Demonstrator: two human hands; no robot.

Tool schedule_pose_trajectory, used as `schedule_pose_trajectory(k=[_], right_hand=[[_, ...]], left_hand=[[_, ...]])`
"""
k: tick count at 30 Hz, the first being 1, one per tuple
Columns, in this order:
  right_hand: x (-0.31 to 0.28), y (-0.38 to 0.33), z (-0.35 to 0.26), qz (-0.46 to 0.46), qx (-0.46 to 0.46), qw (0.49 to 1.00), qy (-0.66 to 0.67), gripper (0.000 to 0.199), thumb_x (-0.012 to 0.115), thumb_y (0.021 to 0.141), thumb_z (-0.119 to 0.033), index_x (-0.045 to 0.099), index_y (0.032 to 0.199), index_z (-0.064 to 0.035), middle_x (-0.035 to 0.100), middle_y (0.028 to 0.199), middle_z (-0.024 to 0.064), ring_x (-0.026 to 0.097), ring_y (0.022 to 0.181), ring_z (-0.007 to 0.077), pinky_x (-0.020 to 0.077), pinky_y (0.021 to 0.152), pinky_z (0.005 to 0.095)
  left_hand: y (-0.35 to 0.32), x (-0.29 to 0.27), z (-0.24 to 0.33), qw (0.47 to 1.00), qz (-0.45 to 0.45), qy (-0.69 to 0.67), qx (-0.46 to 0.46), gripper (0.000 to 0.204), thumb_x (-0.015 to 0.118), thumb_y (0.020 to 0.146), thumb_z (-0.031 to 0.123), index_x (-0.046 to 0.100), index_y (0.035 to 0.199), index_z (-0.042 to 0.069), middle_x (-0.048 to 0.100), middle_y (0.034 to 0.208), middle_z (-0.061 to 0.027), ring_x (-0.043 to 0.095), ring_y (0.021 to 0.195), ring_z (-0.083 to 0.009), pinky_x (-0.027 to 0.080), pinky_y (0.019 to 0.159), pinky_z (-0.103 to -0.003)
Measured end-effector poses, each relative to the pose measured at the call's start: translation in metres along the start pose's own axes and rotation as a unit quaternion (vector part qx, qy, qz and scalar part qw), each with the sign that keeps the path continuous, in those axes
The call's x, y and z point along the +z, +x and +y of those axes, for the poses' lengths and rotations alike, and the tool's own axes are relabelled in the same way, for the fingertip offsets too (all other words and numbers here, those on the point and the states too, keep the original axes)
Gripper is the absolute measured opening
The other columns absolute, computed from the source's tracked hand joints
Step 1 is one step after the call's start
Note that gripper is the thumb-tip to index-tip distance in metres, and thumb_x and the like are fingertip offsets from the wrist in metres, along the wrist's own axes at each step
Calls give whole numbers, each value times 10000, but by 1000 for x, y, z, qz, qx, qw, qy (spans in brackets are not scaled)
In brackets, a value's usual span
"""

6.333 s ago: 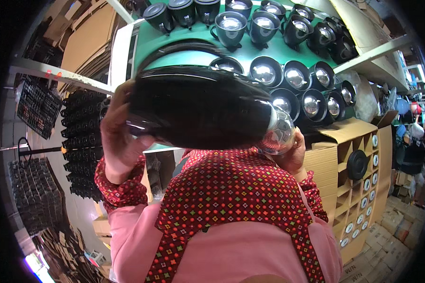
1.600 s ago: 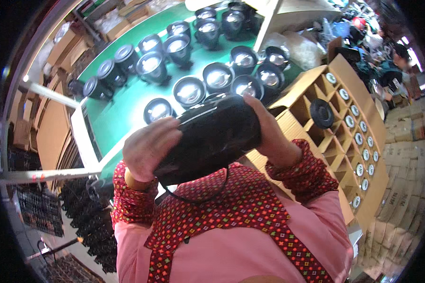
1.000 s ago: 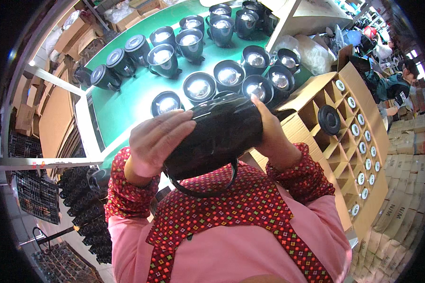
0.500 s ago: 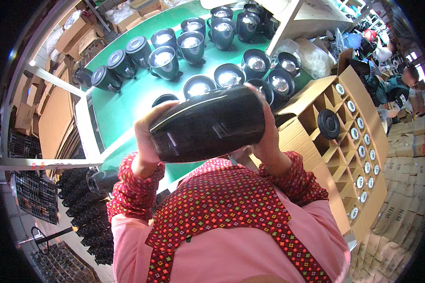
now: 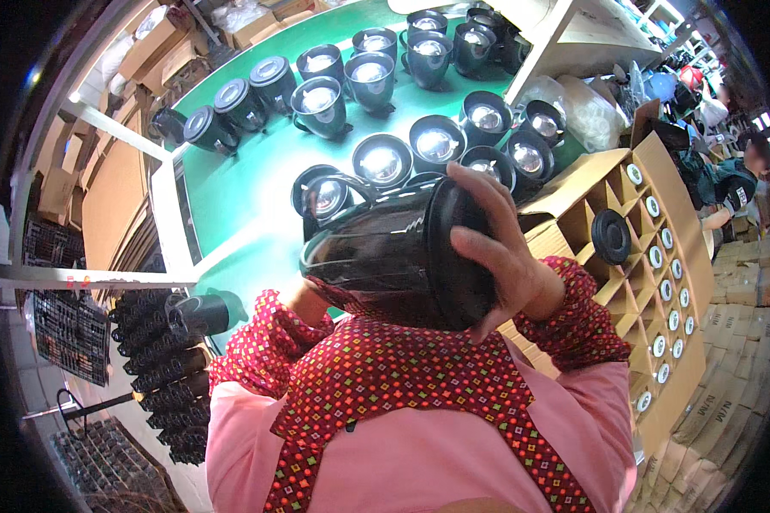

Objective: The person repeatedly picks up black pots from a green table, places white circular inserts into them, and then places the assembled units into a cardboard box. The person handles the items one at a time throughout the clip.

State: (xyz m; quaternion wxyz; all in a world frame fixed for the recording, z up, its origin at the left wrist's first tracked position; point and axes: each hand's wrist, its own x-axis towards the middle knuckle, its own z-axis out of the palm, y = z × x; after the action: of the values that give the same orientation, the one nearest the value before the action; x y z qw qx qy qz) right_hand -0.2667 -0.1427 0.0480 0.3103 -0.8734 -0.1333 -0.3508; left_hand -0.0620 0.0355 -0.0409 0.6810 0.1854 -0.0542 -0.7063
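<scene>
A glossy black vacuum jug (image 5: pixel 372 252) lies tilted on its side in front of my chest, its handle toward the table. At its right end sits a wide black round lid or base (image 5: pixel 458 252). My right hand (image 5: pixel 509 261) grips this end, thumb below and fingers bent over the rim. My left hand (image 5: pixel 306 301) holds the jug's other end from below; its fingers are mostly hidden behind the body. Beyond, several dark jugs (image 5: pixel 319 107) with shiny silvery insides stand open on the green table (image 5: pixel 222 201), while a few at the left wear lids (image 5: pixel 233 94).
At my right stands an open cardboard box (image 5: pixel 573 192) with dividers and several white-capped items; a black round lid (image 5: pixel 610 237) lies on it. Stacked black parts (image 5: pixel 158 368) are at lower left. A white frame post (image 5: pixel 175 218) edges the table. Another person (image 5: pixel 731 184) sits at far right.
The jug has turned so that its round end and handle show. My right hand has shifted onto that end, and my left hand has dropped lower behind the body. The view has shifted slightly.
</scene>
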Motion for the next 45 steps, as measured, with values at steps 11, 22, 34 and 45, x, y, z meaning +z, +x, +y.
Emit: schedule_pose_trajectory(k=[11, 22, 34, 45], right_hand=[[10, -2, -13, 95, 49, 994, -12, 864, 619, 871, -734, 597, 1474, -115, 441, 1554, 279, 479, 1339, 438, 369, 1128, 549], [55, -39, 9, 312, 264, 814, 413, 677, 406, 1119, -447, 330, 1620, 2, 518, 1543, 154, 547, 1393, 244, 442, 1175, 416], [44, -20, -20, 192, 294, 922, 164, 853, 501, 1040, -617, 326, 1636, -32, 403, 1569, 230, 409, 1438, 340, 313, 1200, 493], [-2, 56, -52, -172, -181, 966, -60, 586, 687, 854, -652, 688, 1375, -382, 529, 1504, 177, 540, 1322, 395, 487, 1100, 559]], left_hand=[[-1, -31, -1, 992, -16, 81, 100, 467, 555, 1082, 278, 546, 1477, 28, 616, 1462, -161, 679, 1212, -291, 579, 1017, -455], [-26, -23, 30, 889, 84, 371, 253, 374, 664, 1013, 134, 640, 1337, -50, 721, 1263, -187, 710, 1108, -246, 590, 942, -373], [-52, 2, 5, 942, 55, 238, 229, 638, 525, 1062, 376, 414, 1572, 9, 568, 1505, -186, 598, 1335, -293, 463, 1134, -443], [-64, -3, -23, 990, 84, -114, -7, 552, 532, 1037, 498, 676, 1355, 71, 727, 1314, -153, 688, 1196, -346, 510, 1075, -529]])
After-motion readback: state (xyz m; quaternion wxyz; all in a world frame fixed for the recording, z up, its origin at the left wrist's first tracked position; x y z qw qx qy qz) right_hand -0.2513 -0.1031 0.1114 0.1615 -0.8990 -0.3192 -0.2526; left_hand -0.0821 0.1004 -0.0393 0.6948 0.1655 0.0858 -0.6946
